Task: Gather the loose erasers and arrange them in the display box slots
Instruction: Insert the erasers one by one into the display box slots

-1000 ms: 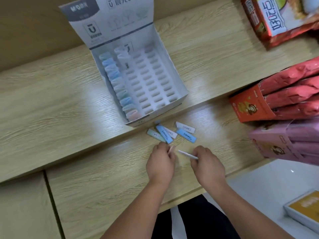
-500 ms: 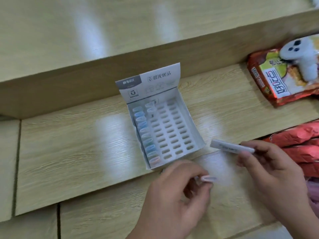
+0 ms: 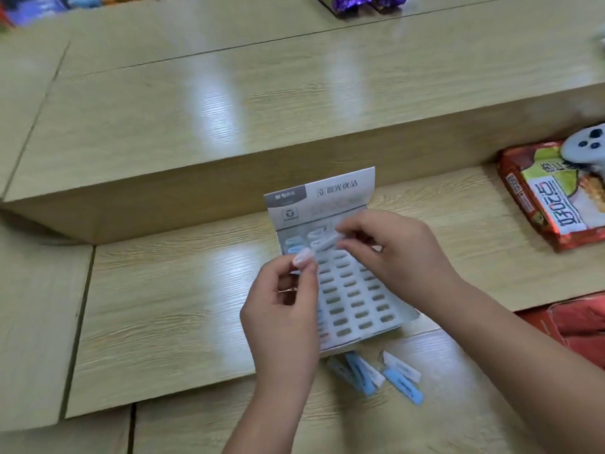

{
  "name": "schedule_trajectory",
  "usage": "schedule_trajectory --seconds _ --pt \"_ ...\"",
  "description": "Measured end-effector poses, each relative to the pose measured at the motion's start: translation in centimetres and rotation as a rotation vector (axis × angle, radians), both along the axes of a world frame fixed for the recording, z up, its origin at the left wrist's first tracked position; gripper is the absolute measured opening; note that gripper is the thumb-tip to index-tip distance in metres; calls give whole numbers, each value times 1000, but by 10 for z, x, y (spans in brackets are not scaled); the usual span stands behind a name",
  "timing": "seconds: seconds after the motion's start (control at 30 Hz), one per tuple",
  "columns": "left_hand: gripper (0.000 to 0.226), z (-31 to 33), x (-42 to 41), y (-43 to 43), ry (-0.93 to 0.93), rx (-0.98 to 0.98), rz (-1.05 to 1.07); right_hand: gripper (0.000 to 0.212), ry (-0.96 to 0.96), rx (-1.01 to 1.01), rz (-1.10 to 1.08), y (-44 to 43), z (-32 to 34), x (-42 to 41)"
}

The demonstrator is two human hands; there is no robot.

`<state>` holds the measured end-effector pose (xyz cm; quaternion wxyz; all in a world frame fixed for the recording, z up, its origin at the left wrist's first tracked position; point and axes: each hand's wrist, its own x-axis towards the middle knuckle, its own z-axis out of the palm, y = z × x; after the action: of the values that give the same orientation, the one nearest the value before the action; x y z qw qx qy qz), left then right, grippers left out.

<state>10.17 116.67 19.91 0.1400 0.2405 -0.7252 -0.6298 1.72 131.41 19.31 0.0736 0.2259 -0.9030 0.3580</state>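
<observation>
now both erasers over the display box, right hand pinching white eraser, left hand pinching pink eraser

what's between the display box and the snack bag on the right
Bare wooden shelf between the display box and the snack bag in the head view; the right hand covers the box's side.

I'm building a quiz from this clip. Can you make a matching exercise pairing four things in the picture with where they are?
Things:
1. left hand
2. right hand
3. loose erasers
4. snack packet

Places:
A. on the shelf at far right
B. pinching a pink-tipped eraser
C. lying in front of the display box
D. holding a white eraser over the box's far slots

Pairs: 1-B, 2-D, 3-C, 4-A
</observation>
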Motion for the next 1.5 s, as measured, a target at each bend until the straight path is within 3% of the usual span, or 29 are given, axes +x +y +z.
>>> schedule_trajectory --seconds 0.37,0.53,0.67,0.83,0.9,1.0,1.17,1.5 --pt "12 -5 -2 -1 2 1 3 14 205 293 223 0 -12 -24" --pt "15 -5 -3 -1 12 -14 -20 37 221 418 341 -9 -19 -14" --pt "24 -4 -5 -1 2 -23 -55 25 166 315 339 -10 -21 -12" --pt "22 0 -7 -4 14 -43 -105 40 -49 47 254 1 7 -7" --pt "21 1 -10 -5 17 -81 -145 31 -42 -38 301 -1 17 -5" --pt "19 -2 -14 -6 10 -139 -174 19 44 -22 291 -5 18 -5" --pt "33 -13 -12 -10 -7 -355 -38 23 -7 -8 187 2 6 -2" --pt "31 -21 -4 -14 -23 -370 -53 14 -89 76 177 -6 -10 -2"
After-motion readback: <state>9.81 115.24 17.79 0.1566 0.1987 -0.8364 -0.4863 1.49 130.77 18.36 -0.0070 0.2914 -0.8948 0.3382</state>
